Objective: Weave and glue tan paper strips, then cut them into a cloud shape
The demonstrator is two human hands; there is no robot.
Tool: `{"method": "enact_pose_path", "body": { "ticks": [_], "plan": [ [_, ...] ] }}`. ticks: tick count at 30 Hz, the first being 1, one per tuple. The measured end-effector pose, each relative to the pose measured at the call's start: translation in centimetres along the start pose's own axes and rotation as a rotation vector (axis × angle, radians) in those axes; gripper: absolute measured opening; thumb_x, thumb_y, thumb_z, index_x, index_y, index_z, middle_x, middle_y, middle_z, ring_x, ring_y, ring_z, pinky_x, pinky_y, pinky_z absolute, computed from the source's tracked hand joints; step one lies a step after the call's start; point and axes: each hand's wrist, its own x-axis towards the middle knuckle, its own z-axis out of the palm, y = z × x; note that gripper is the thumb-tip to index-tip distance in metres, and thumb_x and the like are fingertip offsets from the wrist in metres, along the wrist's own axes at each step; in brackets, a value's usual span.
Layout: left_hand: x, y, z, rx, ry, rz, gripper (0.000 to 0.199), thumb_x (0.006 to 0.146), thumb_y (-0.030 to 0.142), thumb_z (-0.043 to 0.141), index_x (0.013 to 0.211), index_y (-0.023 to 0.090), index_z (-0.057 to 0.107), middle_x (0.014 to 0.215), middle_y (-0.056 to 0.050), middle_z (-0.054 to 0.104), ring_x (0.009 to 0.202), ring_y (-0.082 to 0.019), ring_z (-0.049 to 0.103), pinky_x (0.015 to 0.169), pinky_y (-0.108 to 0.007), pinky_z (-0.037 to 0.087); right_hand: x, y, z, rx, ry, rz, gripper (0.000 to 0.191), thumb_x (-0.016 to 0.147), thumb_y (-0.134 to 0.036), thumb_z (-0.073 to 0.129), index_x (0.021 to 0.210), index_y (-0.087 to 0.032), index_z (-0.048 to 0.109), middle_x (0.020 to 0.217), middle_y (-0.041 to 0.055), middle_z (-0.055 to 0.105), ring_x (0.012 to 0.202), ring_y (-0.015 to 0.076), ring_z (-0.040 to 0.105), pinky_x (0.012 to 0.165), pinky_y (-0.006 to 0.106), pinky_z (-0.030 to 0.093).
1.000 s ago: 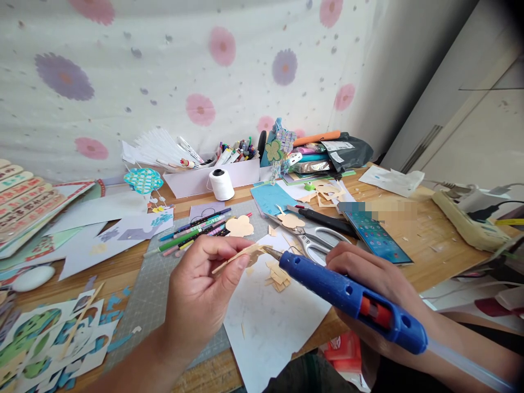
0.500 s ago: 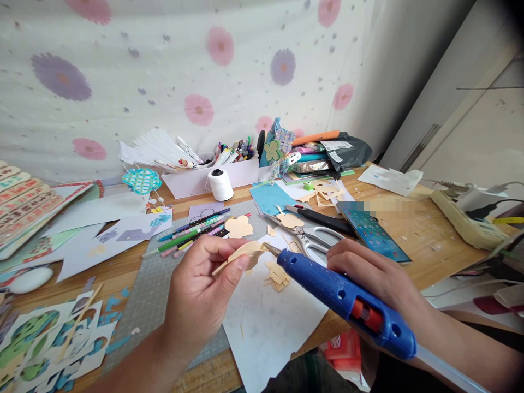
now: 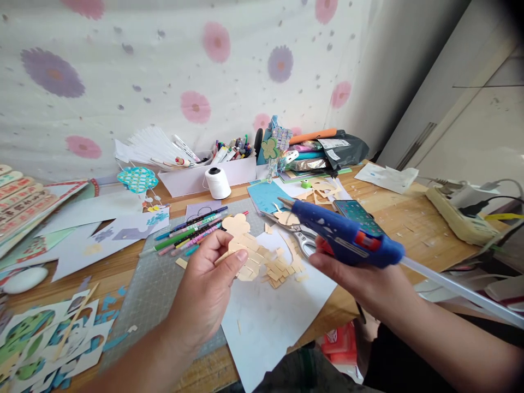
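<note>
Between the thumb and fingers of my left hand (image 3: pixel 207 284) is a beige paper piece (image 3: pixel 249 261) covered with small overlapping strips. My right hand (image 3: pixel 360 278) grips a blue hot glue gun (image 3: pixel 344 232), its nozzle pointing left, apart from the paper piece. A clear glue stick (image 3: pixel 446 284) extends from the gun's rear. Small beige strips (image 3: pixel 282 270) lie piled on a white sheet (image 3: pixel 266 327), right of the held piece. A beige cloud-shaped cutout (image 3: pixel 235 222) rests just behind my left hand. Silver scissors (image 3: pixel 303 240) lie partly hidden behind the gun.
Markers (image 3: pixel 192 229) lie on a grey cutting mat (image 3: pixel 151 295). Behind them stand a white thread spool (image 3: pixel 218 183) and a pen box (image 3: pixel 184 183). A phone (image 3: pixel 358 215) is behind the gun, a power strip (image 3: pixel 458 218) at right, paper scraps (image 3: pixel 53 338) at left.
The glue gun has lifted away from the paper piece and turned more level. My left hand has tilted the piece, so its strip-covered face now shows.
</note>
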Motion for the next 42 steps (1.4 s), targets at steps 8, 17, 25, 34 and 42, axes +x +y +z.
{"method": "enact_pose_path", "body": {
  "ticks": [8, 17, 25, 34, 42],
  "plan": [
    [-0.6, -1.4, 0.2, 0.128, -0.126, -0.042, 0.02, 0.081, 0.036, 0.07, 0.084, 0.022, 0.056, 0.072, 0.004, 0.054, 0.067, -0.013, 0.049, 0.06, -0.024, 0.04, 1.1, -0.9, 3.9, 0.099, -0.023, 0.1, 0.033, 0.063, -0.03, 0.074, 0.08, -0.023, 0.047, 0.071, -0.0011, 0.055, 0.062, 0.0167, 0.052, 0.055, 0.031, 0.046],
    [-0.1, -0.9, 0.4, -0.053, -0.112, -0.114, 0.018, 0.078, 0.029, 0.072, 0.087, 0.021, 0.059, 0.074, 0.003, 0.06, 0.07, -0.013, 0.056, 0.065, -0.025, 0.047, 1.0, 0.1, 3.9, 0.427, -0.024, 0.251, 0.027, 0.067, -0.035, 0.078, 0.078, -0.02, 0.059, 0.065, -0.0035, 0.055, 0.06, 0.0161, 0.056, 0.057, 0.031, 0.045],
    [1.4, -0.4, -0.7, -0.036, 0.035, -0.188, 0.025, 0.075, 0.03, 0.074, 0.09, 0.019, 0.057, 0.08, -0.001, 0.07, 0.064, -0.017, 0.068, 0.05, -0.024, 0.053, 1.4, -1.0, 0.7, 0.742, 0.189, 0.342, 0.023, 0.057, -0.024, 0.083, 0.072, -0.02, 0.066, 0.054, -0.0056, 0.056, 0.048, 0.0106, 0.05, 0.053, 0.028, 0.05],
    [3.0, -0.5, -1.2, -0.053, 0.021, -0.208, 0.017, 0.079, 0.024, 0.07, 0.09, 0.018, 0.059, 0.082, -0.006, 0.073, 0.065, -0.019, 0.074, 0.043, -0.018, 0.049, 0.8, -0.3, -2.9, 0.745, 0.266, 0.338, 0.025, 0.056, -0.025, 0.084, 0.072, -0.018, 0.066, 0.054, -0.0052, 0.055, 0.049, 0.0093, 0.052, 0.055, 0.026, 0.05],
    [0.9, 1.5, 1.1, 0.097, -0.078, -0.123, 0.039, 0.072, 0.027, 0.077, 0.104, 0.02, 0.056, 0.097, -0.007, 0.071, 0.069, -0.02, 0.074, 0.044, -0.019, 0.05, -0.1, -0.8, -3.6, 0.719, 0.227, 0.344, 0.037, 0.052, -0.025, 0.088, 0.081, -0.017, 0.067, 0.066, -0.0022, 0.064, 0.053, 0.0131, 0.06, 0.052, 0.026, 0.049]
  ]
}}
